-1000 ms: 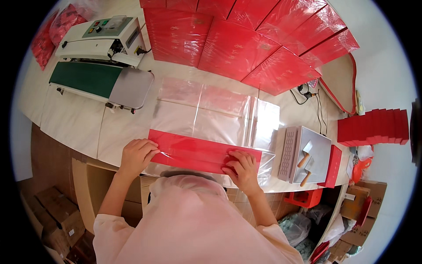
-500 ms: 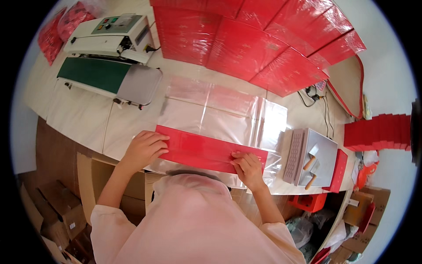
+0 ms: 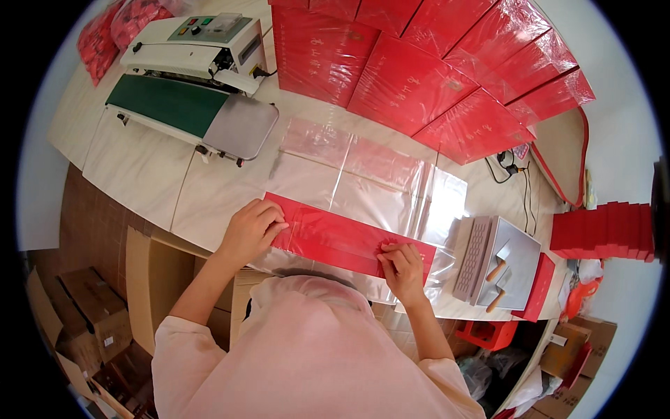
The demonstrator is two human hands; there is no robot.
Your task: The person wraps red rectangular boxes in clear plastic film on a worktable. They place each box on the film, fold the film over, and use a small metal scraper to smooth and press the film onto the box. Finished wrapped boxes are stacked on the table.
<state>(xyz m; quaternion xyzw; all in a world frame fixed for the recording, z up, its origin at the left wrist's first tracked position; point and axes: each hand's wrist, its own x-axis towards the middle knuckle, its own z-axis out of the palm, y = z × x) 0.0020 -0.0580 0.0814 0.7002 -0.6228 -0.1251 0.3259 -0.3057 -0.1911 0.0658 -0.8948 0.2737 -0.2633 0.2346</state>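
A long flat red box (image 3: 342,237) lies along the near edge of the table on top of clear plastic bags (image 3: 370,174). My left hand (image 3: 250,227) grips the box's left end, fingers curled over its top. My right hand (image 3: 401,264) pinches the near edge toward the box's right end. A clear film seems to cover part of the box; how far it reaches I cannot tell.
A white sealing machine with a green belt (image 3: 188,77) stands at the far left. Wrapped red boxes (image 3: 426,77) are spread across the back. A grey tray with wooden-handled tools (image 3: 499,262) sits right of the box, a stack of red boxes (image 3: 604,230) beyond. Cardboard cartons (image 3: 91,307) lie below left.
Both hands stay on the red box; my right hand has slid slightly along its near edge. The view has shifted a little, so the table appears lower and closer.
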